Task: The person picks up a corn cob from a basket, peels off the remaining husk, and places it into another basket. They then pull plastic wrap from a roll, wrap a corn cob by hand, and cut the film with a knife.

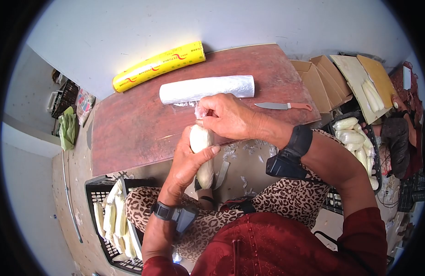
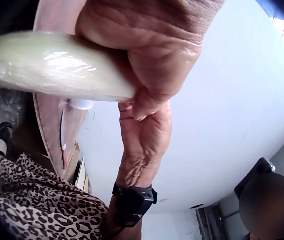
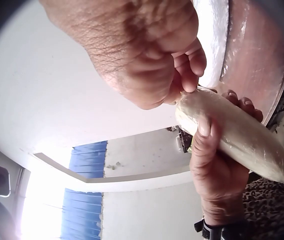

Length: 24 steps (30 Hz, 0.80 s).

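My left hand [image 1: 182, 158] grips a long, pale vegetable [image 1: 202, 140] wrapped in clear film, the thumb lying across its front. In the left wrist view the wrapped vegetable [image 2: 57, 65] looks smooth, shiny and greenish white; its exact kind does not show. At its upper end my right hand [image 1: 233, 115] pinches a bunched piece of cling film [image 1: 202, 110]. The right wrist view has the right fingertips [image 3: 189, 82] right at the end of the vegetable [image 3: 237, 135]. Just behind the hands, a large roll of cling film [image 1: 208, 89] lies on the table.
On the reddish table [image 1: 134, 124] lie a knife [image 1: 281, 106], at the right, and a yellow printed roll [image 1: 159, 66] along the wall. Crates of pale vegetables stand left [image 1: 89, 195] and right [image 1: 377, 158]. Beyond the table's right end are cardboard boxes [image 1: 320, 80]. Scraps litter the floor.
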Tool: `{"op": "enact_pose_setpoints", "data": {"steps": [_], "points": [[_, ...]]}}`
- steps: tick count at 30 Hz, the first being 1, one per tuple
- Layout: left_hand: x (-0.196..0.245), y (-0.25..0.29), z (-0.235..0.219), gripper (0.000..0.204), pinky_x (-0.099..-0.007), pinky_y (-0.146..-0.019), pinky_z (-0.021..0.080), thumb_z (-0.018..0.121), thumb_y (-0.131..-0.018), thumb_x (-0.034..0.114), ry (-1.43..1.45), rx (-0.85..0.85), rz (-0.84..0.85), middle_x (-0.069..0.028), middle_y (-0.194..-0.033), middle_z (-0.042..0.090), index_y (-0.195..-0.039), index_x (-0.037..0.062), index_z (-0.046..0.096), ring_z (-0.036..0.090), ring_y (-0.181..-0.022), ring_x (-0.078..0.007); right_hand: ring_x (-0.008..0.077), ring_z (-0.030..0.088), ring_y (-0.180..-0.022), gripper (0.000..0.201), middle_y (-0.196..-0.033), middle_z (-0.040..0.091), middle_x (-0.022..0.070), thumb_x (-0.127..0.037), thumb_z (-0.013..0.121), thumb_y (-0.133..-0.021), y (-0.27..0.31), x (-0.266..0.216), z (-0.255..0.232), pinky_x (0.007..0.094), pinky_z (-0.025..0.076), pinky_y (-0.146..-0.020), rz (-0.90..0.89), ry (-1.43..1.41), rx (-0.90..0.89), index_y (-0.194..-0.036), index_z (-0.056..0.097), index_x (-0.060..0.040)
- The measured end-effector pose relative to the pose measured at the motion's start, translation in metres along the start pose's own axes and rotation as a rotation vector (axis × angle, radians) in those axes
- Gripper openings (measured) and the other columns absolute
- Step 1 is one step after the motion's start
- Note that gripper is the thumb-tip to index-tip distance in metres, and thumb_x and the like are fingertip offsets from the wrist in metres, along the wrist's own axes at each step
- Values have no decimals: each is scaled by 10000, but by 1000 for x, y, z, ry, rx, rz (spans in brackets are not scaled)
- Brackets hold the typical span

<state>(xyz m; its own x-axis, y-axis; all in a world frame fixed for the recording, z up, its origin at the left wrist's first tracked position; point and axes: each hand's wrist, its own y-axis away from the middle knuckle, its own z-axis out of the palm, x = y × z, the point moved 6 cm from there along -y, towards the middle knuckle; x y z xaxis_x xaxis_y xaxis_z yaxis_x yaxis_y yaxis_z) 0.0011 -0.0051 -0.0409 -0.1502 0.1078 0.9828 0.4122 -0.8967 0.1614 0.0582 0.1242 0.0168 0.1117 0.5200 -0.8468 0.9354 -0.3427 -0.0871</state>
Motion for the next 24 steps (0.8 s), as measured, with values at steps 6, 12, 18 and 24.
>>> {"op": "enact_pose_setpoints", "data": {"steps": [6,12,18,24], "points": [[2,2,2,512,-266,-785,444,789,-766,181,16,-17,-37,-3,-992,535,-1168,48,501,501,-901,-109,176,613,-736,154,-783,653,123,-116,651,-824,0,1,0,338,493,-671,-8,-9,12,-884,621,23],[0,1,1,503,-270,-792,441,789,-762,188,77,-15,-47,-8,-991,519,-1146,54,494,492,-903,-109,168,609,-734,139,-782,649,117,-97,641,-836,0,1,0,333,493,-669,-16,-21,19,-893,614,26],[6,1,3,471,-264,-781,442,790,-759,155,36,18,8,3,-974,518,-1111,69,488,493,-889,-101,167,602,-731,125,-774,640,115,-86,624,-847,-2,0,0,333,493,-668,-37,-16,22,-901,608,26],[7,0,4,479,-256,-776,448,798,-751,99,83,-2,9,16,-965,527,-1118,85,490,500,-875,-92,166,600,-732,128,-773,637,116,-87,619,-848,-1,-2,0,333,491,-667,-29,-23,4,-902,603,28]]}}
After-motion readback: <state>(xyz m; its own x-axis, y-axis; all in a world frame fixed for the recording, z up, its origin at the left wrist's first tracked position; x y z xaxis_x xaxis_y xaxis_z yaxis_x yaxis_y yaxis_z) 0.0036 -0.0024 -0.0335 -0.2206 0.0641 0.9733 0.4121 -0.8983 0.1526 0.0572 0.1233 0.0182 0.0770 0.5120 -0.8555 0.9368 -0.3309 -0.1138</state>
